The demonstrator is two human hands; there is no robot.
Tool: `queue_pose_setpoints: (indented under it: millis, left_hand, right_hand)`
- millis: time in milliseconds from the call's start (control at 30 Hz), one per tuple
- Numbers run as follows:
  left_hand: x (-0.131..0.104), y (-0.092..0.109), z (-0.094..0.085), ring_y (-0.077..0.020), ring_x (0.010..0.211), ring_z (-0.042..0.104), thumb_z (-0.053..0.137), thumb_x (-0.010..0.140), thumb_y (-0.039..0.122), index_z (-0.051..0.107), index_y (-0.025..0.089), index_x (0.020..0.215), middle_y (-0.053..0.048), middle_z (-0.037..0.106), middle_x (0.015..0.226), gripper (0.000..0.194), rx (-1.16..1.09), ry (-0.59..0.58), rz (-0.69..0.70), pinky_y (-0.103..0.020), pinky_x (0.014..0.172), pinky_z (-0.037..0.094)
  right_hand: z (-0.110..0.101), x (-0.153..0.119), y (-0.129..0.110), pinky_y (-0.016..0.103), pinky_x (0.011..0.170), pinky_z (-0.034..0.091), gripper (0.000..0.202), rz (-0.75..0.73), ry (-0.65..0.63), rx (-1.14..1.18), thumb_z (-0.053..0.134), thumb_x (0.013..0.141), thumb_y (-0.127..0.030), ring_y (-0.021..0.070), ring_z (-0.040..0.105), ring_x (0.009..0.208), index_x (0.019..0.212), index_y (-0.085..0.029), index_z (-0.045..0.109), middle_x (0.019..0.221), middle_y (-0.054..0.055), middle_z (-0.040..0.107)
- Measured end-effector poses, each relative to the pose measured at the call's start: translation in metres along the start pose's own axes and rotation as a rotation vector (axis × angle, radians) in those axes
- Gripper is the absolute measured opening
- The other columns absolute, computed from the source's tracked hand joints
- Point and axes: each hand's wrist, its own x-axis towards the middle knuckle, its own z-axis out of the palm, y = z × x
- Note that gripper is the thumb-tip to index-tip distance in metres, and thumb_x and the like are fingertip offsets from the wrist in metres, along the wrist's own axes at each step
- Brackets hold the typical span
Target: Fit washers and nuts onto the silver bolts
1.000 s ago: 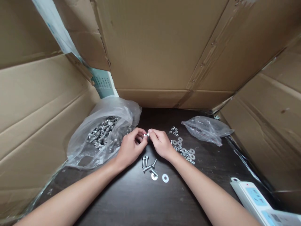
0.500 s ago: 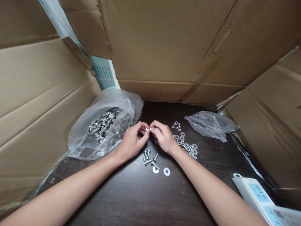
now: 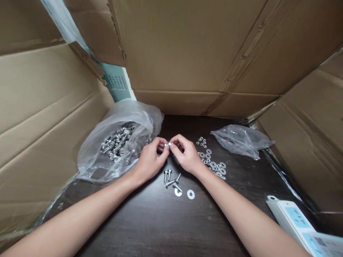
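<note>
Over the middle of the table, my left hand (image 3: 152, 157) pinches a small silver bolt (image 3: 166, 145) between thumb and fingers. My right hand (image 3: 186, 152) meets it fingertip to fingertip, closed on what looks like a nut (image 3: 170, 144) at the bolt's other end. My fingers partly cover both pieces. Below the hands lies a small group of loose bolts (image 3: 169, 183), with one flat washer (image 3: 190, 194) beside them and another partly under a bolt. To the right of my right hand are scattered washers (image 3: 222, 165) mixed with bolts, and several nuts (image 3: 201, 139) behind them.
A clear plastic bag (image 3: 93, 148) full of bolts and washers stands open at the left. Another plastic bag (image 3: 241, 139) lies at the back right. A white power strip (image 3: 291, 214) sits at the front right. Cardboard walls (image 3: 187, 53) enclose the dark table (image 3: 150, 221).
My right hand's fingertips have shifted slightly, and more of the bolt and nut shows between the hands. Both hands stay at the same spot. The loose pieces on the table have not moved.
</note>
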Motion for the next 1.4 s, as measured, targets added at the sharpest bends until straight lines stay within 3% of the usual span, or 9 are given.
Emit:
queue_pose_setpoints:
  millis: [300, 767, 1133, 1400]
  left_hand:
    - [-0.0005, 0.0026, -0.0007, -0.0192, 0.078, 0.072, 0.054, 0.098, 0.029, 0.059, 0.019, 0.101, -0.006, 0.074, 0.090, 0.012, -0.011, -0.013, -0.020, -0.029, 0.068, 0.053]
    - [-0.0012, 0.0011, -0.0017, -0.0186, 0.078, 0.071, 0.052, 0.100, 0.029, 0.055, 0.019, 0.102, -0.005, 0.072, 0.090, 0.011, -0.009, -0.038, 0.031, -0.027, 0.066, 0.051]
    - [-0.0006, 0.0025, -0.0018, -0.0188, 0.075, 0.070, 0.051, 0.099, 0.029, 0.056, 0.019, 0.100, -0.005, 0.072, 0.087, 0.011, -0.008, -0.041, 0.010, -0.028, 0.065, 0.050]
    - [-0.0024, -0.0019, -0.0001, -0.0176, 0.072, 0.068, 0.049, 0.101, 0.028, 0.053, 0.019, 0.104, -0.005, 0.069, 0.089, 0.010, 0.010, -0.052, 0.048, -0.028, 0.063, 0.049]
  right_hand:
    - [0.0001, -0.0001, -0.0003, 0.027, 0.061, 0.042, 0.007, -0.004, 0.008, 0.056, 0.057, 0.088, -0.027, 0.0155, 0.055, 0.067, 0.089, -0.021, 0.059, 0.076, 0.000, 0.060]
    - [-0.0004, 0.0003, -0.0009, 0.027, 0.060, 0.038, 0.022, 0.001, -0.014, 0.013, 0.053, 0.093, -0.031, 0.0140, 0.051, 0.062, 0.075, -0.021, 0.056, 0.068, -0.001, 0.057]
    - [-0.0004, 0.0003, -0.0010, 0.027, 0.064, 0.040, 0.017, -0.043, -0.026, 0.013, 0.054, 0.094, -0.030, 0.0147, 0.052, 0.067, 0.080, -0.020, 0.057, 0.072, -0.001, 0.057]
    - [-0.0007, 0.0005, -0.0016, 0.028, 0.057, 0.030, 0.040, 0.053, -0.049, -0.036, 0.046, 0.098, -0.039, 0.0130, 0.040, 0.058, 0.063, -0.022, 0.044, 0.058, -0.004, 0.040]
